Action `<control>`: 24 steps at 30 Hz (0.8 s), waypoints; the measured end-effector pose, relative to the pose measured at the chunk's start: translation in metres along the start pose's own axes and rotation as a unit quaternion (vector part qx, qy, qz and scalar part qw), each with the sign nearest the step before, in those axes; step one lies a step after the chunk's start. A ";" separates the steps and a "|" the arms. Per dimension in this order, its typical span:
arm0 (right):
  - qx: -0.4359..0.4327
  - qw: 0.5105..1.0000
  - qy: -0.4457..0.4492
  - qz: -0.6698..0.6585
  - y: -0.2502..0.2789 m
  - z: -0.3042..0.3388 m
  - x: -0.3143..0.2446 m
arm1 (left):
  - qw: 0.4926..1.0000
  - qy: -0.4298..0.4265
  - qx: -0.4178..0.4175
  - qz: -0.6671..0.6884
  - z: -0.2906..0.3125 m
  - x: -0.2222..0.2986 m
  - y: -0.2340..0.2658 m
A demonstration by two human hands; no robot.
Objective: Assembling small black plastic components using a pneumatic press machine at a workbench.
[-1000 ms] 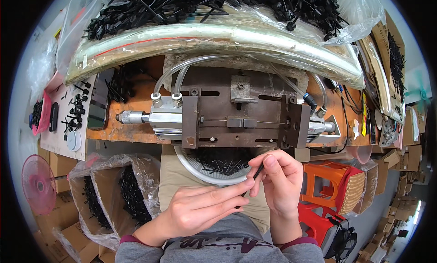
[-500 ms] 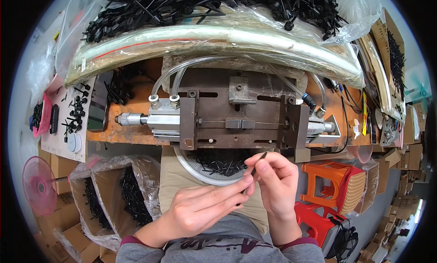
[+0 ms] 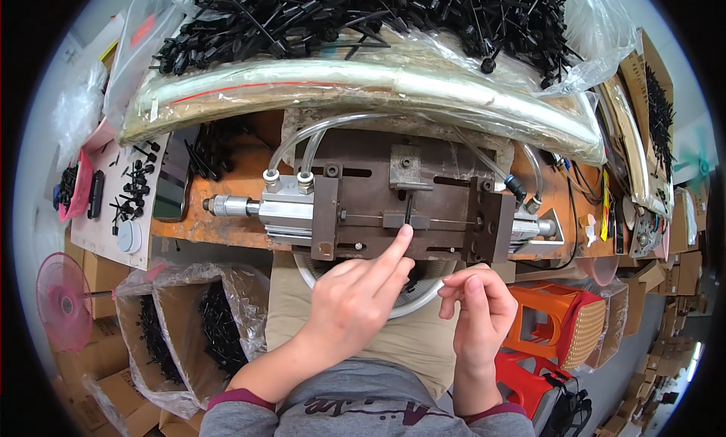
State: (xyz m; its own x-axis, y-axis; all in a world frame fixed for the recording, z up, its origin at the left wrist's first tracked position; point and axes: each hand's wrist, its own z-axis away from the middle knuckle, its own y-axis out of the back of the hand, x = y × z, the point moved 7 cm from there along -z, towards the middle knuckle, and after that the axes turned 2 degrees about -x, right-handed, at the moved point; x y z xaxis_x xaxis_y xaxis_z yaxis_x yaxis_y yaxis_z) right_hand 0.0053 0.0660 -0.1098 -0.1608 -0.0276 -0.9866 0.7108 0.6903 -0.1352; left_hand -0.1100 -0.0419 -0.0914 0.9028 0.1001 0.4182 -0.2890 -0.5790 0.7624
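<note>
The left hand (image 3: 355, 301) presses its extended forefinger on a thin black pin (image 3: 408, 210) standing lengthwise away from the person in the metal fixture (image 3: 408, 210), while the right hand (image 3: 476, 316) hangs loosely curled, holding nothing visible

Just beyond the left hand's (image 3: 355, 301) forefinger stands a thin black plastic pin (image 3: 408, 208), matt, set in a metal press (image 3: 408, 210) of dull brown, rust-stained steel. Left of the fingers, the press's cylinder (image 3: 265, 208) is bright, smooth metal fed by clear glossy tubes (image 3: 302, 138). The bench top (image 3: 227, 172) beneath is worn, scuffed orange-brown wood. Farther beyond the fingers lie glossy clear plastic bags (image 3: 363, 81) heaped with matt black plastic parts (image 3: 363, 13). Right of the right hand (image 3: 476, 316), a stool (image 3: 560, 323) of shiny orange plastic.
</note>
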 end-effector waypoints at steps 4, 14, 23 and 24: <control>-0.022 0.995 0.064 0.071 -0.003 -0.011 -0.023 | 0.999 -0.011 -0.010 -0.032 -0.006 0.000 -0.002; 0.023 0.937 0.252 0.242 -0.009 -0.088 -0.109 | 0.999 0.002 -0.026 -0.036 -0.007 0.000 -0.002; -0.013 0.762 0.444 0.471 -0.073 -0.181 -0.139 | 0.999 0.001 -0.027 -0.028 -0.007 -0.003 0.000; -0.005 0.704 0.484 0.520 -0.074 -0.192 -0.141 | 0.999 0.000 -0.024 -0.026 -0.007 -0.003 0.000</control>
State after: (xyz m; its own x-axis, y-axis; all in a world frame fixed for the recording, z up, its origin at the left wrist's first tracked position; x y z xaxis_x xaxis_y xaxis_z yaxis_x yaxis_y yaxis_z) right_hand -0.1562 0.1580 0.0564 0.0476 0.9985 -0.0262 0.7844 -0.0211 0.6199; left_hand -0.1148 -0.0367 -0.0895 0.9168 0.1297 0.3778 -0.2565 -0.5340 0.8056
